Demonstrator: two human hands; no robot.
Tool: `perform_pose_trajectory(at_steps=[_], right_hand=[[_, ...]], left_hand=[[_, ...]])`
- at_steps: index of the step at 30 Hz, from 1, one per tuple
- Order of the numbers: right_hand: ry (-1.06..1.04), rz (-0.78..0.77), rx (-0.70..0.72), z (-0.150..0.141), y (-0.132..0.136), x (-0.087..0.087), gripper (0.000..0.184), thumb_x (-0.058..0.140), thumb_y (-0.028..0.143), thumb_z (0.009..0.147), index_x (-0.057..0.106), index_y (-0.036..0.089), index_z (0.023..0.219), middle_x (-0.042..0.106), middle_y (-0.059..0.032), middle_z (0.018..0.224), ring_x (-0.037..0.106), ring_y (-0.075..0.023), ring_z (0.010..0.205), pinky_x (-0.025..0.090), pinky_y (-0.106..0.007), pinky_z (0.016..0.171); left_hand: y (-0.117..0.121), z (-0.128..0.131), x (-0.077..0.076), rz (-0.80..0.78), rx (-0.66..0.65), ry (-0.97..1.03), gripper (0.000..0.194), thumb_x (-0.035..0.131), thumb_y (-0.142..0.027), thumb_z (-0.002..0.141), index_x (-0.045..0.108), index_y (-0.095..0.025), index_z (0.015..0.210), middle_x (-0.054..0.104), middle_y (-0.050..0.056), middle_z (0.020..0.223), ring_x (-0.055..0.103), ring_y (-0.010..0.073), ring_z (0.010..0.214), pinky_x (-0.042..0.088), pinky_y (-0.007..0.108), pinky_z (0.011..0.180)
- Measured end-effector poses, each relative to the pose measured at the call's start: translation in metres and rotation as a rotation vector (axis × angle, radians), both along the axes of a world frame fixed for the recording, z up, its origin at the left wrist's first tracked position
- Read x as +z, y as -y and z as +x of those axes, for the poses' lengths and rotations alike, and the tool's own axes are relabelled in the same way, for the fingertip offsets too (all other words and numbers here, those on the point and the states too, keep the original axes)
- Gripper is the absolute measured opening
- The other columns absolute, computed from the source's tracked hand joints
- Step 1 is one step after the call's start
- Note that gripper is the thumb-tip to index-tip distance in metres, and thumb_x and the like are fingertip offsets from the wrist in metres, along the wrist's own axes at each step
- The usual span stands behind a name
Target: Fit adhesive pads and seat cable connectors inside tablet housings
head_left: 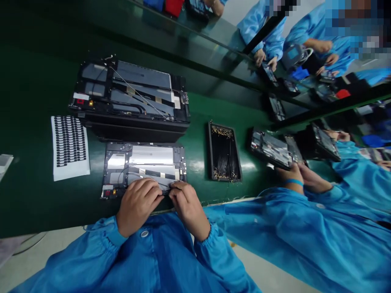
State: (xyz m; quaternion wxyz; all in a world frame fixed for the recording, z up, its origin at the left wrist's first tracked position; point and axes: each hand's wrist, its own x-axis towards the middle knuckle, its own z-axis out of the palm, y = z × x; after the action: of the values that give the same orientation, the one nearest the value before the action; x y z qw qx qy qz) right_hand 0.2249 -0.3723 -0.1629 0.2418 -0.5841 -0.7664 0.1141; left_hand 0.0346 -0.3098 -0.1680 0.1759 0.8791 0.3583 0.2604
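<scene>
An opened tablet body [152,154] with silver battery panels lies flat on the green bench just in front of me. My left hand [139,201] rests over its near edge, fingers bent and pressed together. Close beside it, my right hand [188,207] has thumb and fingertips pinched at the same edge, toward the right corner. Whatever the fingertips grip is hidden beneath them. A thin black wire curves across the left part of the tablet body.
Behind stands a stack of similar tablet bodies [137,130]. At left lies a white sheet of black stickers [71,173]. A black tray [210,152] of thin black cables with gold ends stands right. Co-workers' hands [293,176] hold devices farther right; a rail [214,71] runs behind.
</scene>
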Motion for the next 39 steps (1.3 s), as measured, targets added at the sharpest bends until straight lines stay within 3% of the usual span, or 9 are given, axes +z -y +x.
perform_pose_trajectory(at_steps=[14,19,23,39], right_hand=[[0.053,-0.075,0.027,-0.001,0.001,0.003,0.018,0.050,0.016,0.102,0.063,0.019,0.114,0.065,-0.0125,0.120,0.056,-0.0254,0.119,0.051,-0.045,0.102],[-0.064,-0.043,0.035,0.005,0.002,0.002,0.014,0.054,0.015,0.100,0.064,0.020,0.109,0.066,-0.0110,0.117,0.060,-0.0235,0.115,0.054,-0.042,0.100],[-0.212,0.027,-0.044,0.012,0.007,-0.002,0.015,0.058,0.014,0.098,0.064,0.022,0.109,0.065,-0.0099,0.113,0.064,-0.0208,0.110,0.058,-0.038,0.093],[-0.175,0.050,-0.092,0.007,0.006,-0.005,0.015,0.058,0.015,0.098,0.065,0.022,0.109,0.065,-0.0093,0.105,0.064,-0.0214,0.100,0.057,-0.038,0.084]], left_hand=[[0.000,0.003,0.001,-0.004,-0.004,0.006,0.013,0.057,-0.023,0.098,0.068,-0.022,0.091,0.071,0.004,0.100,0.063,0.0221,0.102,0.045,0.039,0.090],[0.000,0.006,0.001,0.043,-0.027,0.012,0.013,0.059,-0.021,0.097,0.071,-0.024,0.091,0.071,0.003,0.101,0.062,0.0228,0.101,0.043,0.038,0.084],[-0.001,0.007,0.002,0.020,-0.050,-0.010,0.014,0.058,-0.022,0.098,0.070,-0.024,0.090,0.070,0.003,0.099,0.061,0.0230,0.101,0.043,0.038,0.084],[0.000,0.015,0.002,0.060,-0.003,-0.025,0.017,0.060,-0.023,0.098,0.068,-0.022,0.083,0.071,0.002,0.095,0.062,0.0221,0.100,0.043,0.037,0.082]])
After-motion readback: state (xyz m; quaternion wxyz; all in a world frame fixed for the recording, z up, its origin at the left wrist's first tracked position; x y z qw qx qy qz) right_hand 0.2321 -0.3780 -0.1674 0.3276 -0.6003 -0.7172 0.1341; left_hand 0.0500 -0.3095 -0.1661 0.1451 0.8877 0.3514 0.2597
